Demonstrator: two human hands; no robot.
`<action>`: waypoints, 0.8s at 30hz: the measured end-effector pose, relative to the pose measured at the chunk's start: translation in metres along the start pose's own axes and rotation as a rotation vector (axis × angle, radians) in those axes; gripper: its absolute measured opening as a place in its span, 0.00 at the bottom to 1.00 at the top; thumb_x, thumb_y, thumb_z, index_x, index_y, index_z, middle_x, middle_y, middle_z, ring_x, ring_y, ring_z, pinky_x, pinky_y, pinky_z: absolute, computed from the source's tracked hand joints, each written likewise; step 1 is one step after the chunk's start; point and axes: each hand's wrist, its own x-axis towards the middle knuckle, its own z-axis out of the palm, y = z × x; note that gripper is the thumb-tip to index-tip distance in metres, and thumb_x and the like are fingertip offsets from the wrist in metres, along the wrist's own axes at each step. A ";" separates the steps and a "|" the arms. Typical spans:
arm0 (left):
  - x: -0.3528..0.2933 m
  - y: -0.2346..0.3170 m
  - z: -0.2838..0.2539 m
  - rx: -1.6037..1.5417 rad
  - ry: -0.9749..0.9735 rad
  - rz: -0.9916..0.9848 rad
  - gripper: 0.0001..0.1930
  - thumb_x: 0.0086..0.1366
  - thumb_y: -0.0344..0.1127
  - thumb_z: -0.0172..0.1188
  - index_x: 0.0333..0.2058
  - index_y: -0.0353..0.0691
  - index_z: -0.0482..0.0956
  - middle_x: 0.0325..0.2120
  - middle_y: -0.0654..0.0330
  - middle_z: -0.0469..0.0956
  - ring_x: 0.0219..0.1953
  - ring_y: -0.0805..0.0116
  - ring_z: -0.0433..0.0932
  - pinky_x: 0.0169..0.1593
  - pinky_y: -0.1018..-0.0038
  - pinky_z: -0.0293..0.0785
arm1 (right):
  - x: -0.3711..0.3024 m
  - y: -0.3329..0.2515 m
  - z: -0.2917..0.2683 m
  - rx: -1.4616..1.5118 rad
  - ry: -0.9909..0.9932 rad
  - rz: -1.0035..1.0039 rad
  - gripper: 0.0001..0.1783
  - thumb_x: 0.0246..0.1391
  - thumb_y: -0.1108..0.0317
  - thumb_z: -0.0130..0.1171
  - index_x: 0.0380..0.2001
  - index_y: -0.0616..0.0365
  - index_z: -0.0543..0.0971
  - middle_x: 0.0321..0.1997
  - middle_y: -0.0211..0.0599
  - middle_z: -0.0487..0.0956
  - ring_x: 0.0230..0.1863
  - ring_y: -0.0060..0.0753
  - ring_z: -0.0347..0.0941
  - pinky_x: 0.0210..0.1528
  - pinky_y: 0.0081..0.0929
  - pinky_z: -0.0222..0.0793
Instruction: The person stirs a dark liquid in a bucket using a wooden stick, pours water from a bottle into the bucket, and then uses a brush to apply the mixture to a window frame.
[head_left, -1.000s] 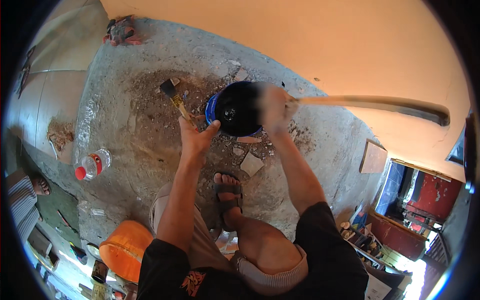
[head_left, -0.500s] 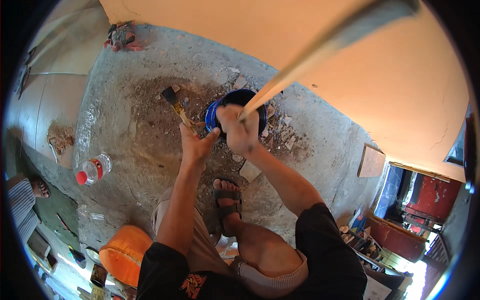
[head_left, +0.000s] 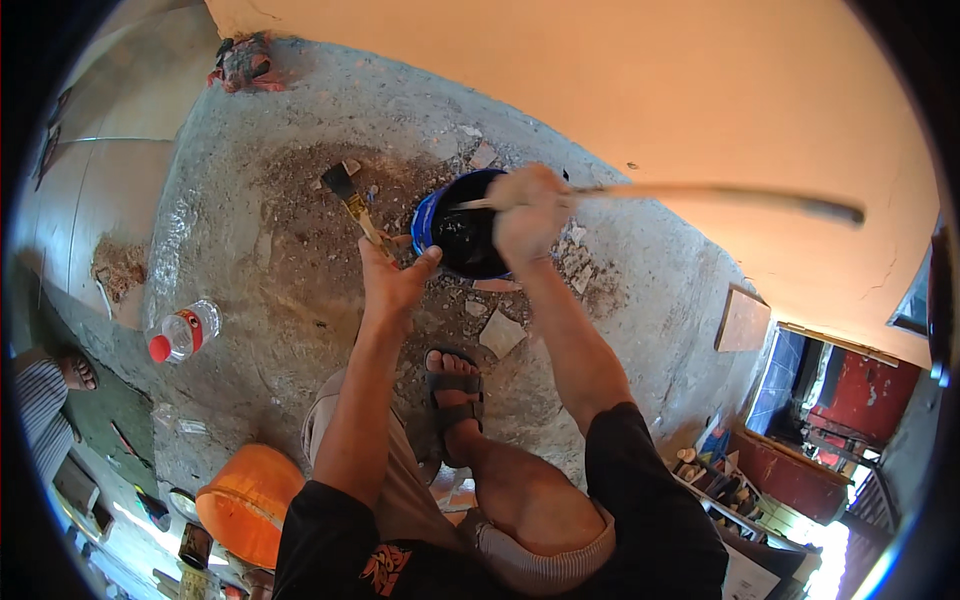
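Observation:
A paintbrush [head_left: 349,202] with dark bristles and a pale handle is held in my left hand [head_left: 392,285], bristles pointing up and away. That hand is beside a blue bucket [head_left: 424,222], its thumb close to the rim; whether it grips the rim I cannot tell. Dark, glossy liquid [head_left: 458,238] lies inside the bucket. Over the bucket's right side, my right hand [head_left: 532,215] is closed round a long wooden stick [head_left: 690,193]. One end of the stick reaches into the bucket; the other, blurred and dark-tipped, sticks out to the right.
An orange wall [head_left: 640,90] rises beyond the rough concrete floor, with rubble and broken tile [head_left: 502,334] round the bucket. At left lie a clear bottle [head_left: 186,332] with a red cap and an orange tub [head_left: 250,500]. Another person's foot [head_left: 80,374] shows at far left.
My right hand has moved slightly right and up, and the stick has swung from slanting up to nearly level. More of the dark liquid shows. My left hand and the paintbrush have barely moved.

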 end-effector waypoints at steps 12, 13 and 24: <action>-0.005 0.005 0.000 0.003 0.033 0.042 0.33 0.52 0.30 0.74 0.51 0.38 0.62 0.46 0.54 0.67 0.49 0.63 0.68 0.51 0.65 0.71 | -0.036 0.002 -0.034 -1.021 0.027 -0.354 0.17 0.58 0.71 0.48 0.16 0.55 0.60 0.15 0.30 0.56 0.16 0.26 0.55 0.19 0.27 0.51; -0.005 0.004 0.000 0.063 0.052 0.071 0.33 0.52 0.29 0.74 0.51 0.38 0.61 0.46 0.54 0.67 0.47 0.63 0.69 0.49 0.66 0.73 | -0.032 -0.005 -0.031 -1.101 -0.057 -0.454 0.17 0.58 0.71 0.48 0.16 0.55 0.60 0.15 0.31 0.57 0.16 0.27 0.56 0.19 0.27 0.51; -0.001 -0.002 -0.001 0.065 0.031 0.133 0.30 0.54 0.26 0.72 0.49 0.38 0.61 0.47 0.53 0.67 0.46 0.64 0.70 0.43 0.70 0.77 | -0.027 -0.022 -0.005 -0.327 0.030 -0.162 0.15 0.62 0.73 0.44 0.20 0.56 0.61 0.17 0.28 0.57 0.17 0.24 0.54 0.19 0.27 0.53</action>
